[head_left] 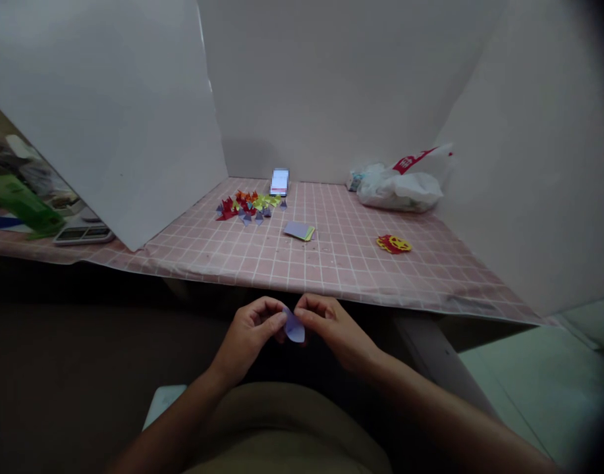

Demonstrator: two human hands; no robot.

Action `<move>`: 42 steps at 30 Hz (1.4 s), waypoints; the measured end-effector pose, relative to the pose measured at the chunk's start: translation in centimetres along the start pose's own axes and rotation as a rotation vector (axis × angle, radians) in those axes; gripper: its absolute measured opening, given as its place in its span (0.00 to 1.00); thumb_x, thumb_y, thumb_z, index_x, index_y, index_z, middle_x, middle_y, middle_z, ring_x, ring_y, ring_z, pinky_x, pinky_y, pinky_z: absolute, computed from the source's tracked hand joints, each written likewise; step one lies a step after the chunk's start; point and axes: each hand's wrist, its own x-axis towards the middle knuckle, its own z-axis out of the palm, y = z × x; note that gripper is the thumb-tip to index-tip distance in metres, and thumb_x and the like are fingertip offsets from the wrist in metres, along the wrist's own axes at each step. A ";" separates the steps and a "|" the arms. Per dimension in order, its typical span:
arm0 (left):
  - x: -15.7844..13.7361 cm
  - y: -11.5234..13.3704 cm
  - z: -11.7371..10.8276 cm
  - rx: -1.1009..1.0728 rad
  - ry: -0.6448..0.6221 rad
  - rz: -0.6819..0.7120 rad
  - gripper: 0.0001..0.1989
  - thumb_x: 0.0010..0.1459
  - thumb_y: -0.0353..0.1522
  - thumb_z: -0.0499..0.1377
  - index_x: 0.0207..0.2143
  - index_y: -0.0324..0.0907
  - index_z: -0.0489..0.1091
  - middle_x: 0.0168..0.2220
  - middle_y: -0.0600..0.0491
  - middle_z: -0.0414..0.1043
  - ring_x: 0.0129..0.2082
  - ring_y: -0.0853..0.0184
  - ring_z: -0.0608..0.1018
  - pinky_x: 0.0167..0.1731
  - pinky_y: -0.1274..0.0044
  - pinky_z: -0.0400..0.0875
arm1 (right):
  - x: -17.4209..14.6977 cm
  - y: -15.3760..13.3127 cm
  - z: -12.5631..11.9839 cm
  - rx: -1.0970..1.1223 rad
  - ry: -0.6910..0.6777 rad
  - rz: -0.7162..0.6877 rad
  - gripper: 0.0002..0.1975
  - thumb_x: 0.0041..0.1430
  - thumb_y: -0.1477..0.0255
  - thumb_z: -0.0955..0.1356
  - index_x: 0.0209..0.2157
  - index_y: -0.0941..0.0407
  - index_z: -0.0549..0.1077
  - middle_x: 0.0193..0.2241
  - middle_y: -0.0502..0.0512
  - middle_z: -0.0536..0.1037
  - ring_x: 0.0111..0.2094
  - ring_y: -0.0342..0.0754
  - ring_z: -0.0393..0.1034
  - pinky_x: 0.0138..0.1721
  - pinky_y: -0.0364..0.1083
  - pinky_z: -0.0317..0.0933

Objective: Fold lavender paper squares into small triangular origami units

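A small piece of lilac paper [295, 328], partly folded or curved, is held up just below the table's front edge. My left hand [256, 332] pinches its left side between thumb and fingers. On the other side my right hand [329, 324] grips its upper right edge with thumb and forefinger. Beyond the hands, a stack of coloured paper squares [298, 230] lies on the table, lilac on top with yellow and green edges showing. Farther back on the left sits a cluster of folded paper pieces [247, 205] in red, orange, yellow and lilac.
A phone [280, 182] leans at the back of the pink checked table [341, 257]. Yellow and red cut-out shapes [394, 244] lie to the right, with a white plastic bag [400, 189] behind. White panels [109, 118] enclose the table; a kitchen scale [84, 234] is at left.
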 end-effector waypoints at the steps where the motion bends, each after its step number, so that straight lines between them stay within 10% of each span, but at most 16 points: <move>1: 0.0 0.0 0.0 -0.015 -0.004 -0.011 0.08 0.57 0.37 0.63 0.34 0.40 0.74 0.25 0.54 0.74 0.25 0.69 0.74 0.29 0.75 0.70 | 0.0 0.2 0.0 0.051 -0.022 0.012 0.10 0.57 0.65 0.69 0.27 0.56 0.70 0.22 0.48 0.73 0.23 0.43 0.66 0.28 0.43 0.59; 13: -0.2 0.1 -0.4 -0.091 -0.067 -0.051 0.08 0.56 0.36 0.65 0.32 0.40 0.73 0.24 0.56 0.72 0.24 0.70 0.73 0.28 0.77 0.68 | 0.1 0.5 0.1 0.280 -0.149 0.115 0.16 0.50 0.60 0.75 0.27 0.58 0.72 0.21 0.48 0.75 0.20 0.41 0.66 0.26 0.42 0.60; 42: -0.6 0.6 -0.1 0.103 -0.033 -0.002 0.09 0.58 0.36 0.62 0.30 0.40 0.73 0.23 0.56 0.72 0.25 0.70 0.74 0.29 0.78 0.69 | -0.2 0.8 0.7 -0.248 0.052 -0.157 0.06 0.55 0.73 0.67 0.25 0.57 0.70 0.22 0.47 0.70 0.25 0.42 0.62 0.27 0.42 0.55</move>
